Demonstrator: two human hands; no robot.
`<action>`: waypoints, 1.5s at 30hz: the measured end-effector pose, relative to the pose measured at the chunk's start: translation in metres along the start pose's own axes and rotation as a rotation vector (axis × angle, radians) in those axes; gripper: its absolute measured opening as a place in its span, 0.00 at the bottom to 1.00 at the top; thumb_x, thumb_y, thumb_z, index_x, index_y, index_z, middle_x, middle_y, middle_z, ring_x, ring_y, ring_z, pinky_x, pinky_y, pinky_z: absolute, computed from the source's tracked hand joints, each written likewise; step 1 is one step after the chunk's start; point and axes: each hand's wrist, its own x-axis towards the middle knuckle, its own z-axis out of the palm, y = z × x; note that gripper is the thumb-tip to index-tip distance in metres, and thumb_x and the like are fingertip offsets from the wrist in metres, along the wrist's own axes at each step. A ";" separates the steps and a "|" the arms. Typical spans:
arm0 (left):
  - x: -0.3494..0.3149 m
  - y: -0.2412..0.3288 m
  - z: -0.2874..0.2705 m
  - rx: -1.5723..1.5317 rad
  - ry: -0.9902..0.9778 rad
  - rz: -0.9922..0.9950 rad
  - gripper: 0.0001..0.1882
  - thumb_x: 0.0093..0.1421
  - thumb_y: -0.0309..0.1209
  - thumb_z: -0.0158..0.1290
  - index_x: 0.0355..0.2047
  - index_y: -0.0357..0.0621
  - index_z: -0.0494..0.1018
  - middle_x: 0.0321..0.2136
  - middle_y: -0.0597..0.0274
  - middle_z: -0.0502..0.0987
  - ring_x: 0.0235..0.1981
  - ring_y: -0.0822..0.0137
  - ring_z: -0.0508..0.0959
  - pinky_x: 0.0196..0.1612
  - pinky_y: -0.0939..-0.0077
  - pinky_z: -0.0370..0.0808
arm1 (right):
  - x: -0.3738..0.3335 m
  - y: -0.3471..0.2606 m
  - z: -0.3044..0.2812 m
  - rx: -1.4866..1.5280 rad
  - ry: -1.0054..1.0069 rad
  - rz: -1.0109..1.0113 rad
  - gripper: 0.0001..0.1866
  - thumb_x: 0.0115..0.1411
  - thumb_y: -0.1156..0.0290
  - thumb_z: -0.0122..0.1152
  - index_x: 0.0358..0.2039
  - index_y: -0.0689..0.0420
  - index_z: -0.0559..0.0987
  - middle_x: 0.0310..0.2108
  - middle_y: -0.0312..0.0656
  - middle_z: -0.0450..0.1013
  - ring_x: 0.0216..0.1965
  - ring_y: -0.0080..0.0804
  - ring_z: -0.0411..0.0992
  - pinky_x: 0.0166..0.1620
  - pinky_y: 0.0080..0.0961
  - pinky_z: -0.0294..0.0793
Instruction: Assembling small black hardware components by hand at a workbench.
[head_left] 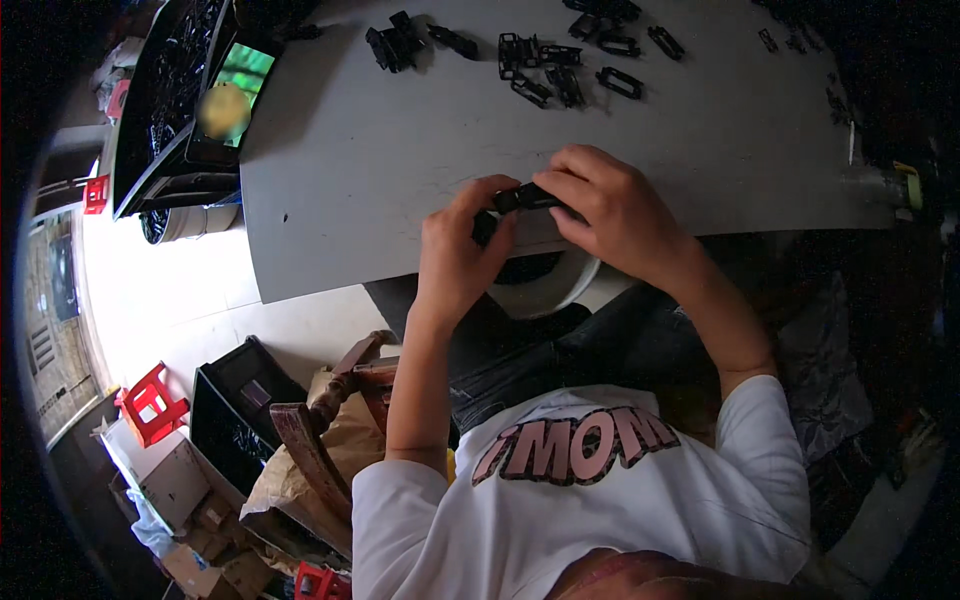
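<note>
Close to the table's near edge, both my hands hold one small black plastic part (pixel 526 197) between them. My left hand (pixel 462 240) pinches its left end between thumb and fingers. A second dark piece (pixel 485 228) shows inside the left hand, too shaded to name. My right hand (pixel 610 205) grips the right end, its fingers covering much of the part. Farther back on the grey table (pixel 360 190) lie loose black oblong frames (pixel 620 83), several together in a loose heap (pixel 540 65), and another small cluster of black parts (pixel 394 43) to the left.
A screen (pixel 240 95) leans at the table's left edge beside a black bin (pixel 165 130) of dark parts. Below the near edge is a white bucket (pixel 560 285). A black crate (pixel 235 400), a red stool (pixel 153 405) and a wooden chair (pixel 320 430) stand at lower left.
</note>
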 end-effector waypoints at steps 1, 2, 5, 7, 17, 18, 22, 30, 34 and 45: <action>0.000 0.000 -0.001 0.000 0.001 -0.001 0.16 0.49 0.23 0.55 0.40 0.44 0.73 0.28 0.54 0.77 0.28 0.60 0.78 0.34 0.74 0.73 | -0.001 0.001 -0.002 0.008 0.012 -0.002 0.17 0.45 0.81 0.62 0.39 0.63 0.75 0.37 0.45 0.68 0.37 0.41 0.71 0.38 0.31 0.73; -0.001 -0.001 -0.003 -0.035 -0.028 -0.022 0.16 0.50 0.23 0.54 0.41 0.44 0.73 0.29 0.54 0.77 0.29 0.59 0.79 0.34 0.73 0.73 | -0.002 0.001 -0.003 0.016 0.025 -0.004 0.18 0.44 0.81 0.63 0.39 0.63 0.75 0.36 0.45 0.68 0.37 0.41 0.71 0.38 0.31 0.73; -0.002 0.001 -0.001 -0.053 -0.066 -0.025 0.16 0.50 0.23 0.54 0.41 0.44 0.73 0.30 0.53 0.78 0.30 0.59 0.79 0.35 0.73 0.73 | -0.007 -0.001 -0.001 0.015 -0.012 0.011 0.19 0.44 0.82 0.63 0.40 0.63 0.75 0.37 0.45 0.68 0.38 0.41 0.71 0.39 0.31 0.73; -0.002 0.003 0.004 -0.037 -0.077 -0.006 0.16 0.50 0.23 0.55 0.41 0.43 0.73 0.30 0.53 0.78 0.31 0.59 0.79 0.35 0.72 0.73 | -0.009 -0.002 0.006 0.016 0.036 -0.028 0.19 0.44 0.81 0.63 0.40 0.63 0.75 0.37 0.45 0.68 0.37 0.40 0.71 0.39 0.31 0.73; 0.001 0.013 0.001 -0.194 -0.027 0.101 0.14 0.54 0.22 0.53 0.42 0.40 0.73 0.31 0.54 0.78 0.32 0.63 0.78 0.39 0.76 0.72 | -0.016 0.012 0.009 0.692 -0.090 0.410 0.09 0.51 0.78 0.65 0.30 0.62 0.73 0.31 0.31 0.67 0.28 0.14 0.66 0.27 0.15 0.66; 0.001 0.014 0.001 -0.249 -0.038 0.074 0.13 0.55 0.22 0.52 0.42 0.39 0.73 0.30 0.55 0.78 0.32 0.66 0.77 0.39 0.77 0.71 | -0.018 0.012 0.011 0.747 -0.063 0.372 0.08 0.52 0.78 0.64 0.30 0.62 0.73 0.31 0.31 0.67 0.27 0.13 0.65 0.27 0.15 0.65; 0.001 -0.001 0.005 -0.396 0.084 -0.058 0.09 0.56 0.24 0.52 0.38 0.37 0.72 0.27 0.62 0.76 0.31 0.73 0.74 0.37 0.80 0.70 | 0.008 0.035 0.018 0.641 0.118 0.141 0.09 0.52 0.76 0.63 0.33 0.61 0.73 0.31 0.33 0.68 0.27 0.16 0.66 0.28 0.16 0.67; 0.020 -0.002 0.009 -0.490 0.124 -0.078 0.05 0.58 0.25 0.52 0.34 0.37 0.70 0.25 0.68 0.71 0.27 0.78 0.71 0.33 0.83 0.67 | 0.036 0.083 0.034 0.059 0.591 0.120 0.19 0.55 0.75 0.59 0.48 0.55 0.72 0.34 0.37 0.68 0.30 0.20 0.68 0.31 0.19 0.70; 0.040 -0.011 0.015 -0.397 0.050 -0.087 0.10 0.53 0.24 0.54 0.37 0.37 0.71 0.27 0.64 0.71 0.28 0.76 0.73 0.35 0.80 0.69 | 0.017 0.075 0.018 0.442 0.416 0.204 0.17 0.59 0.75 0.53 0.50 0.57 0.70 0.39 0.35 0.69 0.32 0.21 0.70 0.35 0.18 0.71; 0.073 0.007 0.035 -0.585 -0.155 -0.204 0.15 0.57 0.28 0.55 0.45 0.40 0.72 0.32 0.65 0.75 0.30 0.76 0.72 0.30 0.82 0.69 | -0.013 0.053 0.022 0.748 0.391 0.250 0.13 0.59 0.77 0.55 0.45 0.60 0.72 0.42 0.36 0.70 0.42 0.19 0.69 0.45 0.17 0.68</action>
